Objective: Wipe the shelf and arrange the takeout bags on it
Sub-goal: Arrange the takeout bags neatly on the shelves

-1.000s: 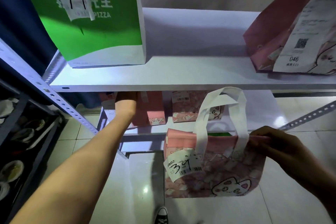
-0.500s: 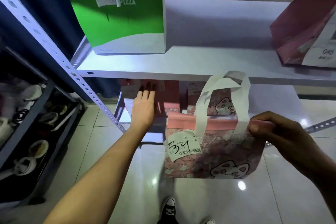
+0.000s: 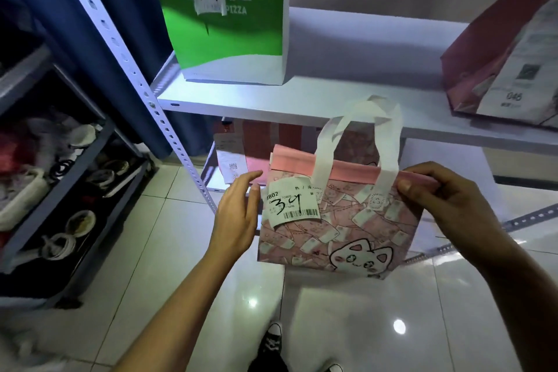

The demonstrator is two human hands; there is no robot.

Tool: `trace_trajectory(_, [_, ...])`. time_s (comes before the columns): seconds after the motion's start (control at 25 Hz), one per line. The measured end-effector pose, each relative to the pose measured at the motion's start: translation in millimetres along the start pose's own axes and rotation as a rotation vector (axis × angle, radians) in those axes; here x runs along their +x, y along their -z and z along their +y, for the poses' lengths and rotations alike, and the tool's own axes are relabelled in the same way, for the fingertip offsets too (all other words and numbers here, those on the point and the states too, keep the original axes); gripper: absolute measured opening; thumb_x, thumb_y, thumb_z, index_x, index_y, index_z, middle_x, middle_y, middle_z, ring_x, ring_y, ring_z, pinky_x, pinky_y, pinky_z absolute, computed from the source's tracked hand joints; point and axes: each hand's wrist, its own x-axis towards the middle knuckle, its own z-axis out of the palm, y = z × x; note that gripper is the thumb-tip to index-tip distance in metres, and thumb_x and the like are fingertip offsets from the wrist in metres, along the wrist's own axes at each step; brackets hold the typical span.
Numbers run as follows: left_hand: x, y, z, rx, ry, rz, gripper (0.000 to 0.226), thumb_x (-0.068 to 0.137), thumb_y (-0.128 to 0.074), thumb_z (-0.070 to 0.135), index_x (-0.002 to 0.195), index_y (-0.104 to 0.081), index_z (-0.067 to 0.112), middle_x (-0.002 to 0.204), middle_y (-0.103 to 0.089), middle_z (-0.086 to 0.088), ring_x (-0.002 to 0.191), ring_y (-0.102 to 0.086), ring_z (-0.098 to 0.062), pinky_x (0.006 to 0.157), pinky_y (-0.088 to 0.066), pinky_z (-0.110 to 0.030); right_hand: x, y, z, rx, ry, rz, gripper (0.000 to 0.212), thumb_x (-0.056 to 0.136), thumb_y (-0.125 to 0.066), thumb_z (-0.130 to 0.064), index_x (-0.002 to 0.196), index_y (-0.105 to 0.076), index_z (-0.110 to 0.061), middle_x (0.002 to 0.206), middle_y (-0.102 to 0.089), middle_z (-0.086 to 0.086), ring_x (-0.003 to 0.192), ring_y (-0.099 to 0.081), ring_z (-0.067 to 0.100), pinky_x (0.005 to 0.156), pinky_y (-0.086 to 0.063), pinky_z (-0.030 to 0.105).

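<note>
One corner pinch by the right hand carried the pink cat bag below the shelf, the left hand spread flat beside it, so it risked swinging or slipping.

The pink bag looks like soft matt non-woven cloth, with white fabric handles and a thin paper receipt stuck to its front. The shelf is smooth painted metal with a pale, low sheen, and its perforated upright is the same metal. The green bag appears to be smooth, faintly glossy paper. The floor tiles are glossy, mirroring the lamps.
</note>
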Motion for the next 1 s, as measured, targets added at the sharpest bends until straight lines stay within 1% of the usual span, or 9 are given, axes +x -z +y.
trace_trajectory(0.12, [-25.8, 25.2, 59.0, -0.224, 0.031, 0.0, 0.043, 0.104, -0.025, 0.045, 0.115, -0.062, 0.025, 0.104, -0.07, 0.012, 0.098, -0.064, -0.008, 0.084, -0.051, -0.033, -0.3, 13.3, -30.0, 0.036, 0.041, 0.051, 0.009, 0.096, -0.063, -0.013, 0.101, -0.07, -0.011, 0.089, -0.073, 0.001, 0.076, -0.068, 0.002, 0.064, -0.052, 0.011])
trace_trajectory(0.24, [-32.1, 46.7, 103.5, -0.413, 0.035, 0.009, 0.049, 0.102, -0.027, 0.05, 0.112, -0.065, 0.021, 0.108, -0.073, 0.011, 0.103, -0.067, -0.008, 0.085, -0.053, -0.026, 2.2, 27.1, -63.8, 0.104, 0.089, 0.096, 0.01, 0.095, -0.065, -0.011, 0.103, -0.069, -0.006, 0.09, -0.072, 0.005, 0.071, -0.067, -0.001, 0.061, -0.05, 0.01])
trace_trajectory(0.36, [-23.6, 60.4, 136.6, -0.446, -0.055, 0.028, 0.024, 0.105, -0.044, 0.03, 0.113, -0.062, 0.017, 0.11, -0.073, 0.011, 0.104, -0.067, -0.006, 0.082, -0.054, -0.021, 7.3, 40.1, -94.2, 0.176, 0.148, 0.181, 0.008, 0.093, -0.068, -0.009, 0.101, -0.069, -0.013, 0.087, -0.07, 0.004, 0.068, -0.067, -0.001, 0.059, -0.052, 0.013])
trace_trajectory(0.44, [-12.4, 63.8, 156.1, -0.501, -0.052, 0.069, 0.015, 0.103, -0.05, 0.014, 0.111, -0.063, 0.015, 0.103, -0.073, 0.01, 0.095, -0.067, -0.001, 0.076, -0.052, -0.015, 12.5, 49.4, -111.9, 0.196, 0.191, 0.246, 0.016, 0.091, -0.071, -0.009, 0.102, -0.069, -0.021, 0.092, -0.071, 0.001, 0.072, -0.069, 0.0, 0.063, -0.055, 0.017])
trace_trajectory(0.56, [1.0, 67.3, 182.8, -0.598, 0.015, 0.117, 0.017, 0.099, -0.052, 0.004, 0.096, -0.064, 0.015, 0.085, -0.072, 0.014, 0.078, -0.063, 0.005, 0.066, -0.046, -0.009, 14.1, 58.9, -130.0, 0.304, 0.227, 0.306, 0.04, 0.09, -0.073, -0.011, 0.123, -0.059, -0.029, 0.111, -0.066, 0.0, 0.089, -0.071, 0.009, 0.071, -0.061, 0.029])
trace_trajectory(0.64, [9.1, 69.8, 191.9, -0.636, 0.046, 0.134, 0.015, 0.097, -0.054, 0.003, 0.092, -0.064, 0.014, 0.084, -0.072, 0.012, 0.077, -0.064, 0.003, 0.067, -0.046, -0.01, 11.6, 60.1, -132.5, 0.379, 0.174, 0.355, 0.05, 0.092, -0.07, -0.015, 0.133, -0.049, -0.034, 0.12, -0.062, 0.0, 0.102, -0.068, 0.016, 0.076, -0.061, 0.033])
trace_trajectory(0.76, [22.5, 77.3, 201.0, -0.689, 0.07, 0.18, 0.012, 0.095, -0.057, 0.006, 0.09, -0.065, 0.014, 0.085, -0.072, 0.006, 0.082, -0.063, -0.01, 0.071, -0.047, -0.025, 4.7, 55.5, -127.6, 0.445, 0.088, 0.374, 0.045, 0.096, -0.064, -0.017, 0.137, -0.047, -0.023, 0.12, -0.063, -0.003, 0.106, -0.065, 0.014, 0.071, -0.055, 0.02])
trace_trajectory(0.88, [41.7, 84.4, 215.8, -0.754, 0.096, 0.211, 0.015, 0.095, -0.058, 0.01, 0.086, -0.066, 0.02, 0.085, -0.073, 0.001, 0.084, -0.063, -0.02, 0.073, -0.051, -0.043, 2.6, 48.6, -122.7, 0.402, 0.057, 0.402, 0.03, 0.095, -0.06, -0.007, 0.123, -0.056, -0.017, 0.109, -0.068, -0.001, 0.094, -0.068, 0.011, 0.065, -0.054, 0.017])
trace_trajectory(1.0, [61.9, 86.6, 235.9, -0.761, 0.052, 0.211, 0.014, 0.095, -0.057, 0.006, 0.088, -0.064, 0.016, 0.084, -0.07, 0.001, 0.081, -0.06, -0.019, 0.075, -0.05, -0.037, 12.6, 48.7, -127.4, 0.345, 0.091, 0.47, 0.018, 0.094, -0.061, -0.002, 0.1, -0.065, -0.019, 0.095, -0.074, -0.002, 0.084, -0.072, 0.011, 0.066, -0.056, 0.024])
